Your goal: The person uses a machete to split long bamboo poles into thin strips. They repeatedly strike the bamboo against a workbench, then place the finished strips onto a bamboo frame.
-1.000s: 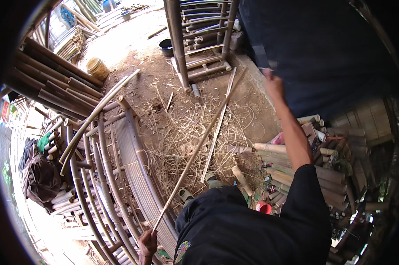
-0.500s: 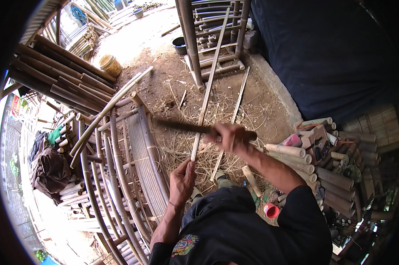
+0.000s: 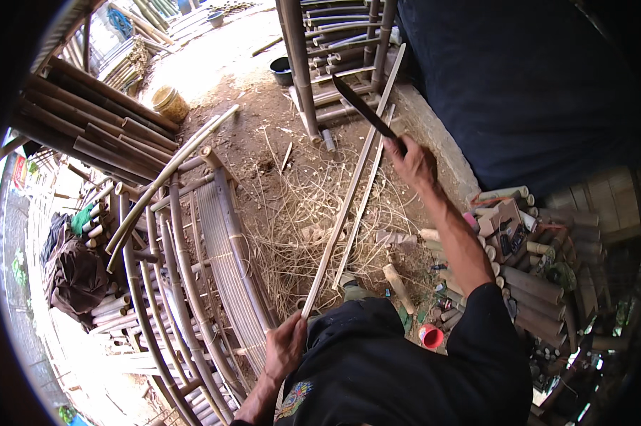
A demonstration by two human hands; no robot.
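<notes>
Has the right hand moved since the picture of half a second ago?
Yes: the right hand, with the knife, moved forward and rightward, nearer to the standing bamboo frame.

Red cup (image 3: pixel 430 336), yellowish bucket (image 3: pixel 170 104)

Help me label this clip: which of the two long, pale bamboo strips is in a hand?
The longer bamboo strip, its near end gripped by the left hand; the shorter strip to its right is in neither hand.
</notes>
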